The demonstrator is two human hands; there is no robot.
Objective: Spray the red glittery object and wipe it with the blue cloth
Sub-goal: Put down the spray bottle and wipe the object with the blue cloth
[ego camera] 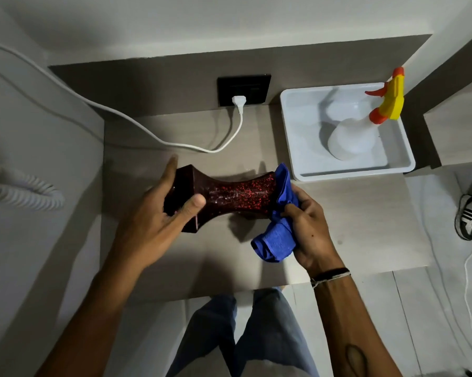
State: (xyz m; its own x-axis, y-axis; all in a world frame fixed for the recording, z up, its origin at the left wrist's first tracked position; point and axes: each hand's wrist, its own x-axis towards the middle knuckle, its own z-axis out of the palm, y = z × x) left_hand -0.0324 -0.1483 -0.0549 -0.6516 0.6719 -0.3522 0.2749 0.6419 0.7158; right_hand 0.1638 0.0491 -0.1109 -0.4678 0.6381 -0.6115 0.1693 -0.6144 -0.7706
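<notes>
1 red glittery object lies on its side, held just above the middle of the desk. The left hand clasps its left end, thumb on the front. The right hand grips 1 bunched blue cloth, pressed against the object's right end. Far right, 1 spray bottle stands in 1 white tray. 1 white plug sits in the wall socket.

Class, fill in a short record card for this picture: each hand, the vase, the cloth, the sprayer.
left hand: grips one end of the vase
right hand: holds the cloth
vase: red glitter, lying sideways, droplets on its waist
cloth: blue, bunched against the vase's other end
sprayer: in the white tray, untouched
</notes>
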